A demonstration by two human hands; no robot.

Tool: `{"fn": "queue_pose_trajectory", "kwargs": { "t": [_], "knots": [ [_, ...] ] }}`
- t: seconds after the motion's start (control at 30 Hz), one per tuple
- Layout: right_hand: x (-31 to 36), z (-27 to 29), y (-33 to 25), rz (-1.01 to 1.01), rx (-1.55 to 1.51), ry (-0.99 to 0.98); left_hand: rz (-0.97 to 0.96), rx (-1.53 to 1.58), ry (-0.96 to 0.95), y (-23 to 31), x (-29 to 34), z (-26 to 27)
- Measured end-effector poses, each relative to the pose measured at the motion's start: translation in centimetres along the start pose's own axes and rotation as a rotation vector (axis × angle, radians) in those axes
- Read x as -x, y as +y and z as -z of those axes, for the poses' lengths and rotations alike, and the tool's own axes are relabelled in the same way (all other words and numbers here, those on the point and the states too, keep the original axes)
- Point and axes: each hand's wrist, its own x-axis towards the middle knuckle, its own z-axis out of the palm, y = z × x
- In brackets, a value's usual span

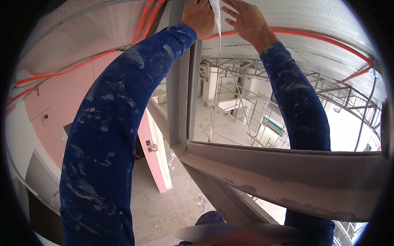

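Observation:
Both of my arms, in blue sleeves spotted with white, reach up to the top of the view. My left hand (200,20) is closed beside the grey steel post (179,82); its fingertips run to the top edge, and what they grip is hidden. Right next to those fingers hangs a thin white strip (216,16), narrowing to a thread-like tail below. To the right of the strip, my right hand (249,21) has its fingers apart, with nothing seen in them.
A thick steel beam (287,176) crosses in front of me and joins the post. Orange pipes (143,18) run under the foil-like ceiling (98,28). Scaffolding (254,119) stands beyond on the right. Far below lie the floor (164,213) and pink wall panels (59,96).

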Motion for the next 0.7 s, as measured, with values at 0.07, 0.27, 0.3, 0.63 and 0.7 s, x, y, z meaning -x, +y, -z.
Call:
{"fn": "queue_pose_trajectory", "kwargs": {
  "t": [0.07, 0.27, 0.3, 0.63, 0.7],
  "knots": [
    [-0.1, -0.3, -0.3, 0.004, 0.0, -0.007, 0.041, 0.035, 0.036, 0.2, -0.1, -0.5],
    [-0.7, 0.0, -0.2, -0.013, 0.024, 0.031, 0.179, -0.26, 0.003, 0.7, -1.1, -4.1],
    [-0.7, 0.2, -0.1, -0.012, -0.024, -0.013, 0.194, -0.355, 0.054, 0.7, -1.2, -4.7],
    [2.2, -2.1, -0.1, -0.123, 0.166, 0.162, 0.132, -0.096, -0.095, 0.7, -0.8, -2.5],
    [3.1, -3.2, 0.3, -0.2, 0.225, 0.252, 0.158, -0.307, -0.209, 1.2, -1.1, -1.9]
  ]
}}
